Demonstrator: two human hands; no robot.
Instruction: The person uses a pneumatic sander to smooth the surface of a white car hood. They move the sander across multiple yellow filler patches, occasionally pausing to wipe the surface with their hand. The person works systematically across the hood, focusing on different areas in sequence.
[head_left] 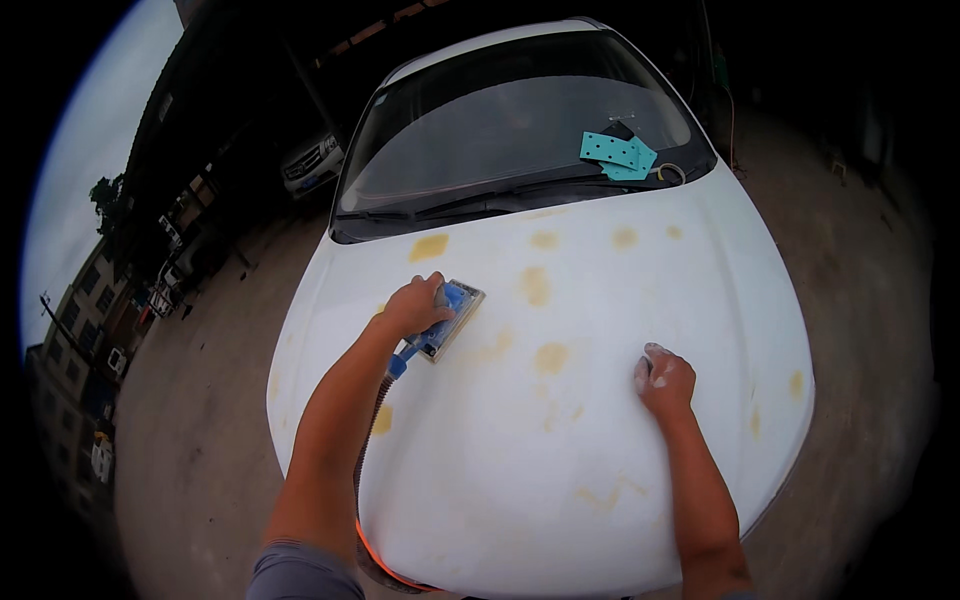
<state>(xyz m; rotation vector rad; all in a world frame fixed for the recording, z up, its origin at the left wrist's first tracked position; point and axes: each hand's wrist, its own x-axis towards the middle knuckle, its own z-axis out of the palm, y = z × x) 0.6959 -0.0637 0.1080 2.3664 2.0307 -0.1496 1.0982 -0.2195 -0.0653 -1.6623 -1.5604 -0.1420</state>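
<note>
The blue sanding block lies flat on the white car hood, on its left half below the windshield. My left hand is wrapped tight over the block's top, and a hose trails from its near end along my forearm. My right hand rests dusty on the hood, fingers curled loosely, holding nothing. Tan filler patches dot the paint. Teal perforated sanding sheets sit on the glass.

Bare concrete yard, dark shed, overcast sky
</note>
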